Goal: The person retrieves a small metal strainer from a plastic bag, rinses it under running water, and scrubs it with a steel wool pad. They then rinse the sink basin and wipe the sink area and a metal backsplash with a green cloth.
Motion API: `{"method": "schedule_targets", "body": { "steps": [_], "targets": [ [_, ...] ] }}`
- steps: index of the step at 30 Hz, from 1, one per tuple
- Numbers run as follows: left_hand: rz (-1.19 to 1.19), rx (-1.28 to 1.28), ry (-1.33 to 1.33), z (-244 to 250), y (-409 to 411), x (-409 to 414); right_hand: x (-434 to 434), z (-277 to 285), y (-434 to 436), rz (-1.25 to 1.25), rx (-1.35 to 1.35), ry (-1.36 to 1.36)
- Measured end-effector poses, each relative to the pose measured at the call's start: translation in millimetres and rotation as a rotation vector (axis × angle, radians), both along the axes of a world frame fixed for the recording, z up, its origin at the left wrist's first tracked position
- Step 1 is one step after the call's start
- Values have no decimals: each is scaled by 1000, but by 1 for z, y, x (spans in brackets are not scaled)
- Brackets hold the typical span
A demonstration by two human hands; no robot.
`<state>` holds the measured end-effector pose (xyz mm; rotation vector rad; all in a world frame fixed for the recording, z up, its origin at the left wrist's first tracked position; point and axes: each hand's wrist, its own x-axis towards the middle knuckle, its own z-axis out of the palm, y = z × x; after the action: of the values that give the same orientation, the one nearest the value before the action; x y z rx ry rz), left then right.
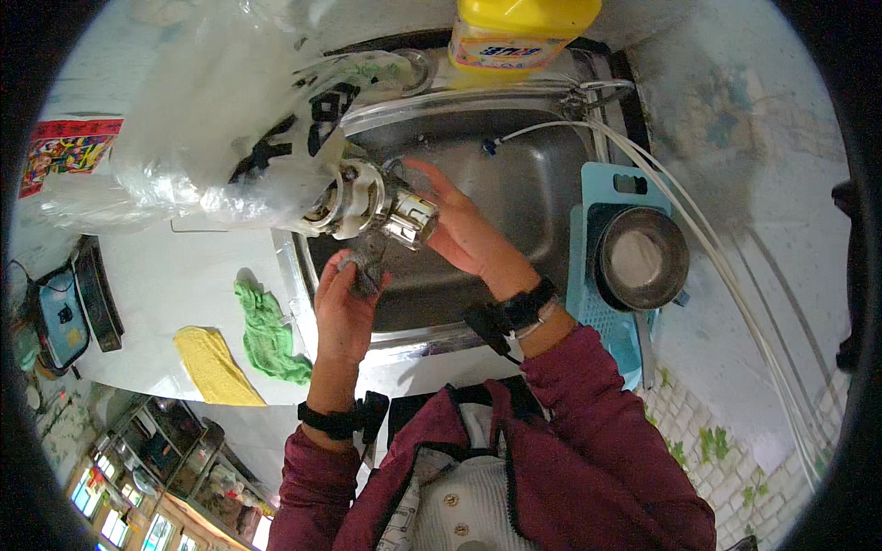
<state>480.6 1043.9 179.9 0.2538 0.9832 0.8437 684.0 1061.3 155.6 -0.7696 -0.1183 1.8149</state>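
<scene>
Over a stainless steel sink [544,175], a shiny metal fitting [410,219] with a ringed body hangs beneath a large clear plastic bag [227,138]. My right hand [462,224] is at the fitting's right side, its fingers partly behind it; whether it grips the metal cannot be told. Just below the fitting, my left hand [344,296] holds a grey scouring pad [365,265] between thumb and fingers. The bag bears large dark characters and hides the upper left of the sink.
Right of the sink, a pan [679,258] rests on a light-blue plastic basket [589,186]. White hoses [716,241] curve past it. A yellow jug [513,34] stands behind the sink. Green [269,334] and yellow cloths [217,365] lie on the left counter.
</scene>
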Motion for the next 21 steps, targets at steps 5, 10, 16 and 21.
{"method": "schedule_targets", "body": {
  "steps": [5, 10, 16, 21],
  "targets": [
    [-139, 285, 103, 19, 10, 35, 9, 14, -31, -3, 69, -364],
    [-393, 492, 449, 21, 14, 58, 16, 28, -45, -27, 260, -591],
    [-458, 890, 900, 22, 16, 55, 25, 34, -53, -20, 327, -614],
    [-225, 370, 337, 42, 10, 62, 22, 45, -53, -77, 354, -1120]
  ]
}}
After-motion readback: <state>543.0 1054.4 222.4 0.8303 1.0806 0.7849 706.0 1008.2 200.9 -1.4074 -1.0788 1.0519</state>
